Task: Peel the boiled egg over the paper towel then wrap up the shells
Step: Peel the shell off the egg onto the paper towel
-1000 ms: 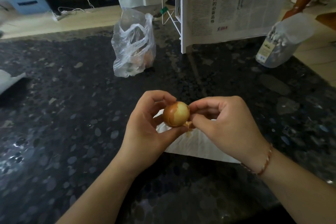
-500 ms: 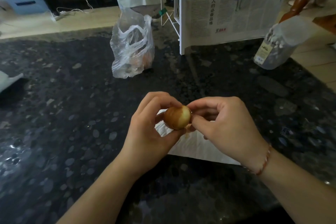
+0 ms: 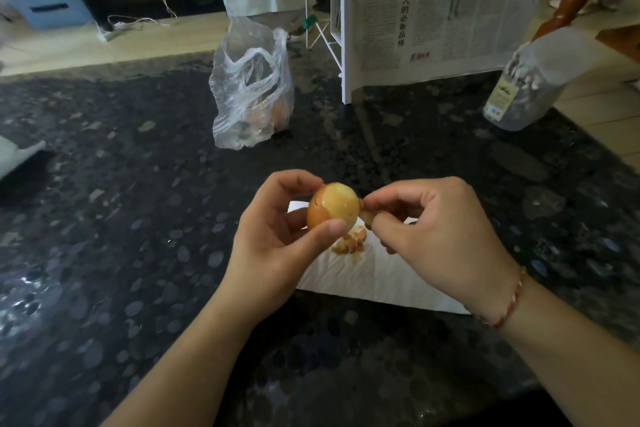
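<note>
Left hand [image 3: 277, 246] cradling the glossy tan boiled egg [image 3: 333, 207], right hand [image 3: 440, 239] pinching a brown shell flake [image 3: 366, 215] at its side. Probably slippery and soft, so gripping the ends lightly. Shell bits [image 3: 350, 243] sitting below on the white paper towel [image 3: 374, 277].

**Egg Held Above Towel at Counter's Near Edge**

The egg [image 3: 333, 206] sat between the left hand [image 3: 277, 246] and right hand [image 3: 440, 239], above the paper towel [image 3: 374, 274] on the counter [image 3: 138, 218]. Shell bits [image 3: 351, 241] lay on the towel. Behind stood a plastic bag [image 3: 251, 97]; far right, a jar [image 3: 530, 80]; between them, a rack [image 3: 341, 45] hung with newspaper [image 3: 433, 28].
</note>
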The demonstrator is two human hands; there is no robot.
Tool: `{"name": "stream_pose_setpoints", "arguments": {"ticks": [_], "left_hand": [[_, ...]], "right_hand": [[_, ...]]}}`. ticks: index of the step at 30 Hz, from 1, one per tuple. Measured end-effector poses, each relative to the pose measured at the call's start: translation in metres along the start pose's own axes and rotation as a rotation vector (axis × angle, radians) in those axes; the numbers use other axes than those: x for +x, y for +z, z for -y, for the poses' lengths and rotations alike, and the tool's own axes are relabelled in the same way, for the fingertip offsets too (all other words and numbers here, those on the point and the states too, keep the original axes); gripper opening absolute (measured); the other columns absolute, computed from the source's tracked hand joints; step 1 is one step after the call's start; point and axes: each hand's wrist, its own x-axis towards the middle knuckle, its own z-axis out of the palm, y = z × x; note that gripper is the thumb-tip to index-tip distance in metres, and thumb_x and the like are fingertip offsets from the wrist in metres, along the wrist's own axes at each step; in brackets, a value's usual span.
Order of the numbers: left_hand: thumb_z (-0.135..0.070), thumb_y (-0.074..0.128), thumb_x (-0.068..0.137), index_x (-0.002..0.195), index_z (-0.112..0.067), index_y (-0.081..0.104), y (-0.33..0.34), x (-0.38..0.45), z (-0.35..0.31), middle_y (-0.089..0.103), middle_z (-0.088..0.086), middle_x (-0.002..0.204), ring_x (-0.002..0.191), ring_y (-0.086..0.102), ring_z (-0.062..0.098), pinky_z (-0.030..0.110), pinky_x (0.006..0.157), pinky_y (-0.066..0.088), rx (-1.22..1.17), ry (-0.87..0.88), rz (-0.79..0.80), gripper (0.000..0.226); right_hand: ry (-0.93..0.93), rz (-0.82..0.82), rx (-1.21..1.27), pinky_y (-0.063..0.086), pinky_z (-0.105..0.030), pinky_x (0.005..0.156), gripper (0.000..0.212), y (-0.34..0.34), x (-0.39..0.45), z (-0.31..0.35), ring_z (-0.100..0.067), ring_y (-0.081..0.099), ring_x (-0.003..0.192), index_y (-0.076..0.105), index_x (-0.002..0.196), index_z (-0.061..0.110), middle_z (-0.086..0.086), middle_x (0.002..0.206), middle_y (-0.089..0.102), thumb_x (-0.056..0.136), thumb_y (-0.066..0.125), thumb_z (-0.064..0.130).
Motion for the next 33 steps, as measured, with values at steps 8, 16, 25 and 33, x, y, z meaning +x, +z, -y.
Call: {"name": "stream_pose_setpoints", "arguments": {"ticks": [8, 16, 25, 33], "left_hand": [[-0.030, 0.056, 0.090, 0.112, -0.014, 0.057, -0.0024, -0.0006, -0.0020, 0.072, 0.015, 0.103, 0.077, 0.075, 0.033, 0.035, 0.062, 0.059, -0.114, -0.098, 0.027, 0.027], [-0.027, 0.047, 0.095, 0.111, -0.012, 0.058, -0.0052, 0.0024, -0.0028, 0.072, 0.010, 0.101, 0.074, 0.071, 0.031, 0.034, 0.063, 0.058, -0.161, -0.171, -0.003, 0.025], [-0.029, 0.061, 0.089, 0.112, -0.016, 0.064, -0.0013, -0.0001, 0.0010, 0.066, 0.017, 0.107, 0.083, 0.073, 0.026, 0.035, 0.069, 0.059, -0.011, -0.100, 0.054, 0.027], [-0.028, 0.061, 0.091, 0.114, -0.010, 0.061, -0.0009, -0.0012, 0.0009, 0.070, 0.013, 0.101, 0.080, 0.074, 0.026, 0.033, 0.068, 0.060, 0.029, -0.096, 0.082, 0.029]], "right_hand": [[-0.010, -0.008, 0.005, 0.052, -0.018, 0.050, 0.020, -0.0013, 0.0006, -0.0007, -0.008, 0.062, 0.060, 0.069, 0.067, 0.026, 0.010, 0.060, 0.064, 0.077, 0.054, 0.017], [0.015, 0.105, -0.185, 0.058, -0.039, 0.060, 0.012, 0.0052, -0.0056, -0.0063, -0.015, 0.067, 0.063, 0.068, 0.071, 0.038, 0.005, 0.069, 0.072, 0.076, 0.058, 0.035], [-0.252, -0.065, -0.076, 0.043, -0.006, 0.058, 0.015, 0.0004, -0.0042, 0.0015, -0.007, 0.061, 0.080, 0.073, 0.097, 0.024, 0.015, 0.085, 0.066, 0.083, 0.068, 0.028], [-0.462, -0.087, -0.359, 0.053, -0.028, 0.064, 0.017, 0.0071, -0.0041, -0.0076, -0.008, 0.060, 0.084, 0.071, 0.099, 0.020, 0.007, 0.096, 0.064, 0.093, 0.058, 0.030]]}}
